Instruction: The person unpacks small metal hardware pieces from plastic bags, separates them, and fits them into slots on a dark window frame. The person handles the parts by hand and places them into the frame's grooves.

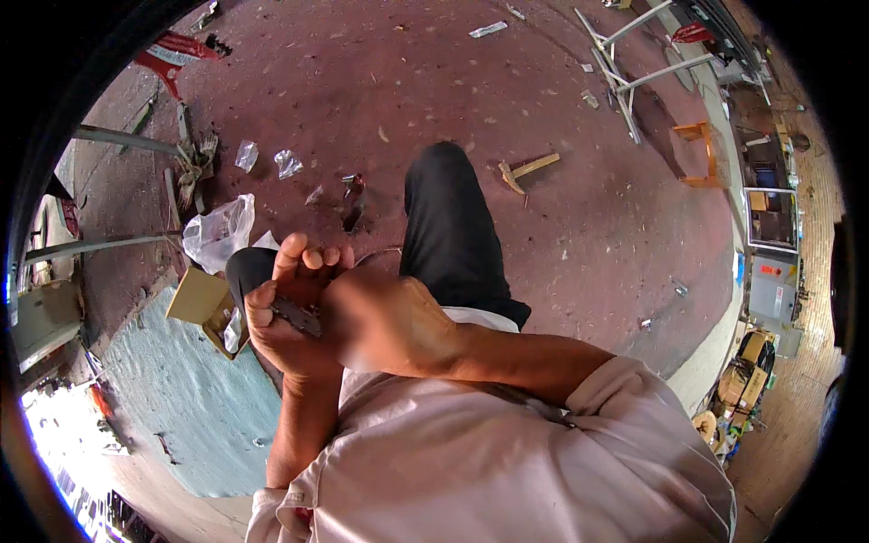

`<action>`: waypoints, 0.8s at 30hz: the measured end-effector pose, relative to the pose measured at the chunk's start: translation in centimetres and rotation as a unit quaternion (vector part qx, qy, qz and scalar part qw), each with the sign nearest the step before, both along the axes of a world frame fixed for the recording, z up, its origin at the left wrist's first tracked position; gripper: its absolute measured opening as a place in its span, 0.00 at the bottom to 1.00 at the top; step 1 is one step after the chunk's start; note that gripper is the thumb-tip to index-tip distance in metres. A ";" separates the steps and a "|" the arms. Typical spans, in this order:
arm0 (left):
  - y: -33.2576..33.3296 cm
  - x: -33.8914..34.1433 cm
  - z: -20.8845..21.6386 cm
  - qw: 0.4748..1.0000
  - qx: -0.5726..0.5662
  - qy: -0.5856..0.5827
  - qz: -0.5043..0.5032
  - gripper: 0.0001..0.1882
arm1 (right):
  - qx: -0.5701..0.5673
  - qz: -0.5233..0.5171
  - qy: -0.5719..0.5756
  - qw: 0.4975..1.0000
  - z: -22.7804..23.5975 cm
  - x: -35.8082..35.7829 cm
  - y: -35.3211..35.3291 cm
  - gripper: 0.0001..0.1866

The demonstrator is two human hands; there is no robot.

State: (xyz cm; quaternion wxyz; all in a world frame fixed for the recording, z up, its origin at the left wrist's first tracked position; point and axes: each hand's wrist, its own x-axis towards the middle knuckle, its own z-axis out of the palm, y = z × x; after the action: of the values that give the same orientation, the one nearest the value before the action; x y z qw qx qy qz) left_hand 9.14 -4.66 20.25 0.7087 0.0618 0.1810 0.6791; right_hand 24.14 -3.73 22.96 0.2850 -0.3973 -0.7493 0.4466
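In front of my lap, my left hand (294, 339) is turned palm up. Its fingers curl round a small, flat, dark grey piece (296, 317) that looks like metal. My right hand (394, 326) reaches across from the right and lies against the left palm. A blur covers its fingers, so I cannot make out what they hold. My knees in dark trousers (448, 208) are bent on either side of the hands.
An open cardboard box (201, 297) and a clear plastic bag (222, 233) lie left of my knee, by a pale blue-green sheet (181, 398). A hammer (532, 169) and a dark red tool (353, 201) rest on the floor ahead. A metal frame (623, 86) stands far right.
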 end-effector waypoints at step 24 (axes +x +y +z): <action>-0.7 -1.8 -0.9 0.987 -0.083 -0.134 -0.022 0.21 | -0.379 -0.078 0.297 0.873 2.4 0.2 1.5 0.05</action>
State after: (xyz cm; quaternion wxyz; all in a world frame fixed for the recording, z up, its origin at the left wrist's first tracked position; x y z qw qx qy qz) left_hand 7.30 -5.38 19.33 0.7440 -0.0847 0.1385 0.6482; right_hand 24.30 -2.23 25.32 0.3553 -0.3812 -0.3692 0.7695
